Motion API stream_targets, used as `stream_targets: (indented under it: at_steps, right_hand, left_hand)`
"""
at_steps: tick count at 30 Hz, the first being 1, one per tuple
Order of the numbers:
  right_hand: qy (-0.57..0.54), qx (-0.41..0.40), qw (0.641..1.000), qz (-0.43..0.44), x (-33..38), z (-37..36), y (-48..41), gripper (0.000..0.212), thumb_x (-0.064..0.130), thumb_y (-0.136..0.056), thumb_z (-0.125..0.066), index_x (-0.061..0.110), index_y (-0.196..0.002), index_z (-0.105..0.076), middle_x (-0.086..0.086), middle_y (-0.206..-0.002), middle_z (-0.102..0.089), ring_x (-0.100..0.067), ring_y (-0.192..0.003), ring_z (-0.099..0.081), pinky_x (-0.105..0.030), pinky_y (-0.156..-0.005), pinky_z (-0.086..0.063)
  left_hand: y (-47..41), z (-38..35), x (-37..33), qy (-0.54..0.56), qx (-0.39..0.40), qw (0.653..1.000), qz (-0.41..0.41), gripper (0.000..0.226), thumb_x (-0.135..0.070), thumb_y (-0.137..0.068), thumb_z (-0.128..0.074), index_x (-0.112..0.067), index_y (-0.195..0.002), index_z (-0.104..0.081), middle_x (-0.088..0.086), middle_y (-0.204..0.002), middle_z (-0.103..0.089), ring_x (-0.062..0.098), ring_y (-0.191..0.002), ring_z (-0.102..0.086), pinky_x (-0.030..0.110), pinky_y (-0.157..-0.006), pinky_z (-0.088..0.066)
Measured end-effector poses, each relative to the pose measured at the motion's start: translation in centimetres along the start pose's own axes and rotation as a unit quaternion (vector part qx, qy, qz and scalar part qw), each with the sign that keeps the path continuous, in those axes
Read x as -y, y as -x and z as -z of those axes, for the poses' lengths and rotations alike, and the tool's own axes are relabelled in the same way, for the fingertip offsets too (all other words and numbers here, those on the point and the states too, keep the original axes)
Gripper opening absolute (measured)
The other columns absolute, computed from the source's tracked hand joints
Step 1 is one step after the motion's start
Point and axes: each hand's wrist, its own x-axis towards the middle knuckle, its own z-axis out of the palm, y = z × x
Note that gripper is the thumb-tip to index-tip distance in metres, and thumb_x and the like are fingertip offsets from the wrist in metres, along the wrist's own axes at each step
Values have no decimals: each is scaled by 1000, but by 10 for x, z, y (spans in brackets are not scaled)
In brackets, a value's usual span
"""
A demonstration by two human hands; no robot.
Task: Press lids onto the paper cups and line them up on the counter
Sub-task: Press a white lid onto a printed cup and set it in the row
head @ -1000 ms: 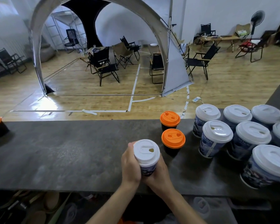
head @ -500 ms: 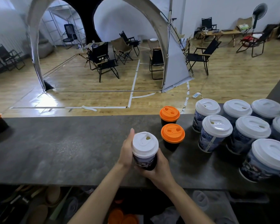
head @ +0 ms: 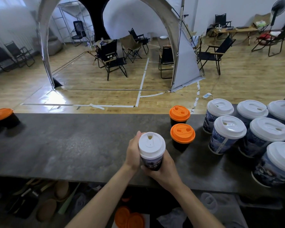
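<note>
A dark printed paper cup (head: 152, 164) with a white lid (head: 151, 145) is held over the near part of the grey counter (head: 64, 145). My left hand (head: 133, 152) wraps its left side, fingertips up by the lid rim. My right hand (head: 163, 168) grips the lower right of the cup from below. To the right stand two black cups with orange lids (head: 182, 133), one behind the other. Further right, several tall blue printed cups with white lids (head: 229, 126) stand in rows.
Black cups with orange lids (head: 1, 114) sit at the counter's far left. Loose orange lids (head: 129, 218) and white lids (head: 209, 200) lie on the shelf below the counter. Beyond the counter are a wooden floor, folding chairs and a tent arch.
The cup in my hands has turned so the lid's sip hole now faces away from me. The view has drifted slightly; both hands still hold the cup in the same spot.
</note>
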Motion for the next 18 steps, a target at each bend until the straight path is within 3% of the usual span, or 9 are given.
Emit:
stream_targets:
  at_steps: [2, 4, 7, 9, 11, 13, 15, 18]
  right_hand:
    - [-4, -15, 1000, -12, 1, -3, 1, 78, 28, -57, -98, 31, -120, -52, 17, -122, -62, 8, -114, -60, -13, -87, -50]
    - [-2, -25, 999, -19, 2, -3, 1, 72, 30, -56, -98, 34, -109, -50, 17, -114, -64, 8, -108, -61, -13, -83, -50]
    - [-5, 8, 1000, -9, 2, 3, 0, 74, 27, -61, -96, 32, -122, -54, 20, -125, -64, 4, -118, -60, -17, -93, -50]
    - [-6, 31, 1000, 0, 2, 4, -1, 79, 22, -64, -94, 26, -132, -53, 20, -133, -61, 6, -124, -56, -13, -97, -46]
    - [-4, 31, 1000, -4, 4, 2, 0, 81, 24, -63, -96, 22, -131, -51, 17, -131, -60, 9, -120, -56, -11, -93, -46]
    - [-18, 1, 1000, -15, 4, 1, 1, 75, 19, -60, -97, 27, -118, -51, 17, -121, -61, 10, -110, -60, -7, -84, -46]
    - [-22, -17, 999, -24, 5, 2, 1, 70, 20, -60, -97, 30, -112, -52, 21, -116, -63, 8, -107, -62, -7, -82, -46]
    - [-23, 13, 1000, -12, 5, 6, 2, 75, 18, -63, -93, 19, -130, -57, 19, -127, -65, 6, -117, -61, -10, -92, -47]
  left_hand:
    - [4, -3, 5, -15, -40, 999, -27, 52, -17, -111, -30, -14, -77, -69, -8, -65, -72, -1, -65, -67, 15, -62, -50]
    - [4, -3, 2, -15, -26, 999, -15, 50, -19, -111, -29, -10, -83, -69, -6, -70, -74, 0, -69, -69, 16, -65, -51]
    - [-8, 4, -9, -22, 74, 996, 54, 62, -36, -111, -24, 7, -108, -69, 15, -101, -77, 21, -95, -73, 34, -88, -57]
    - [-12, 6, -9, -23, 86, 994, 61, 67, -46, -108, -33, 11, -116, -68, 23, -113, -73, 32, -108, -69, 40, -98, -52]
    - [-10, 7, 0, -12, 8, 999, 37, 52, -39, -106, -42, 2, -99, -73, 12, -98, -77, 24, -98, -71, 30, -88, -54]
    - [-2, 2, 7, -25, -54, 998, -2, 45, -23, -110, -36, -11, -87, -72, -5, -80, -77, 7, -81, -70, 19, -74, -53]
    - [3, -1, 10, -30, -26, 999, -8, 47, -22, -110, -32, -9, -92, -73, -3, -83, -78, 5, -81, -71, 19, -75, -54]
    - [-6, 4, 0, -25, 57, 996, 56, 53, -36, -108, -38, 3, -103, -73, 16, -99, -76, 21, -94, -72, 29, -85, -55]
